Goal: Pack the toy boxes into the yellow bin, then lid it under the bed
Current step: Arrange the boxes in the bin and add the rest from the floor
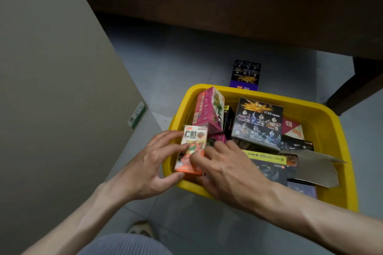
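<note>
While the person is kneeling on the grey floor [186, 58], the left hand [149, 170] is holding an orange and white toy box [191, 149] at the near left corner of the yellow bin [331, 122]. Its fingers are spread and bent around the left side of the box, and its thumb is sitting under the bottom edge. The box is standing up and leaning a little over the bin's rim. Just to the right, the right hand [230, 165] is pressing on the same box, with its fingers bent over the front of it and its thumb down near the rim. Behind the hands, a pink box [208, 109] is standing tilted in the back left of the bin. Next to it, a dark box with shiny hero pictures [258, 122] is lying on top of the other boxes. Farther right, a torn brown cardboard flap [313, 166] is sticking out over them. A purple box [245, 74] is standing on the floor just behind the bin. Beyond it, the dark wooden bed [207, 6] is running across the top.
</note>
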